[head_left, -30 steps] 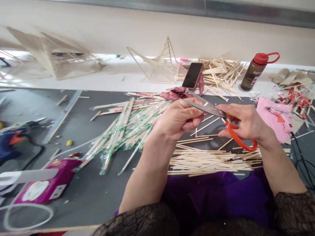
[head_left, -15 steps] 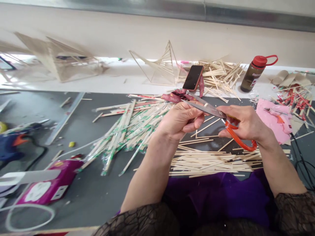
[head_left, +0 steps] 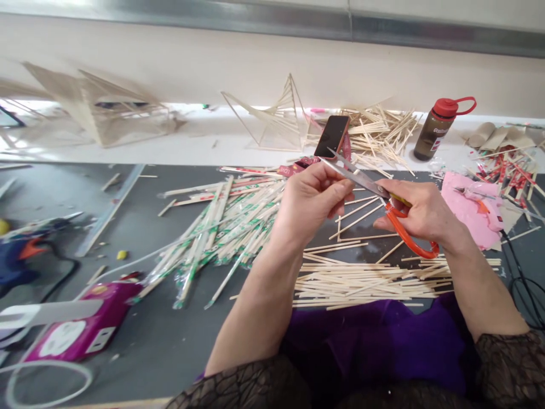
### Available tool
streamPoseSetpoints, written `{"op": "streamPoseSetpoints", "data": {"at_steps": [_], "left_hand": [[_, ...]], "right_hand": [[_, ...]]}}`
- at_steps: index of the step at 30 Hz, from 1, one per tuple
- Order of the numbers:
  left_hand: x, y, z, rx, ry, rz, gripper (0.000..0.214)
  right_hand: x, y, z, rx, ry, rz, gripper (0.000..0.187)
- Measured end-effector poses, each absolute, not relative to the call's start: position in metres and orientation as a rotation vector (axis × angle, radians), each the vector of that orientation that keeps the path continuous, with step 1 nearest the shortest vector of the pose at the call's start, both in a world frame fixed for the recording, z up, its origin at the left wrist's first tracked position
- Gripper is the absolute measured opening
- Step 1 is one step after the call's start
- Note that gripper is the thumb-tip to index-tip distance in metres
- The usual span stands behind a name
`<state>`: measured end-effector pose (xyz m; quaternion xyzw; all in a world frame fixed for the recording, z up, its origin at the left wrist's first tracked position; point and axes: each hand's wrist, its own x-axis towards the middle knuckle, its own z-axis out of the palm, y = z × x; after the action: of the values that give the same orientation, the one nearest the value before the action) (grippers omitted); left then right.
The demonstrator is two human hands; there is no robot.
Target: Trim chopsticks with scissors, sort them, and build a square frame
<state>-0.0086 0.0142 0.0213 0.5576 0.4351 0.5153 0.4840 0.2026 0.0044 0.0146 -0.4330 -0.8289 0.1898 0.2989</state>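
My right hand [head_left: 419, 207] grips a pair of scissors [head_left: 364, 180] with orange handles. Its metal blades point up and left and stand slightly apart. Close beneath the blades, my left hand [head_left: 313, 199] is closed in a pinch, thumb against the fingers. Whatever it may hold is too small or hidden to make out. Below both hands lies a spread of bare wooden sticks [head_left: 366, 278]. To the left of my left hand is a pile of wrapped chopsticks [head_left: 238, 221] in clear and green sleeves.
A phone [head_left: 332, 136] and strap lie behind my hands, beside a heap of sticks [head_left: 378, 133]. A red-capped bottle [head_left: 436, 128] stands at right near a pink pad [head_left: 462, 213]. A blue glue gun [head_left: 21, 258] and magenta power strip [head_left: 80, 321] occupy the left; stick models [head_left: 276, 113] stand behind.
My left hand has turned, its back now facing up more and its fingertips drawn in. The scissors stay in my right hand, and their blades look a little further apart.
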Motion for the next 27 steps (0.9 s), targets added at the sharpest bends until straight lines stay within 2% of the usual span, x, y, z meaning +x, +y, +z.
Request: {"op": "streamPoseSetpoints", "data": {"at_steps": [7,14,27], "left_hand": [[-0.002,0.008,0.017,1.498,1.157,1.404,0.006],[-0.011,0.009,0.026,1.345,0.979,1.229,0.021],[-0.018,0.013,0.028,1.071,0.789,0.955,0.027]], "right_hand": [[0.200,0.002,0.016,-1.136,-2.196,0.492,0.047],[0.205,0.003,0.018,-1.026,-2.240,0.484,0.052],[0.211,0.001,0.022,-0.906,-2.282,0.448,0.053]]}}
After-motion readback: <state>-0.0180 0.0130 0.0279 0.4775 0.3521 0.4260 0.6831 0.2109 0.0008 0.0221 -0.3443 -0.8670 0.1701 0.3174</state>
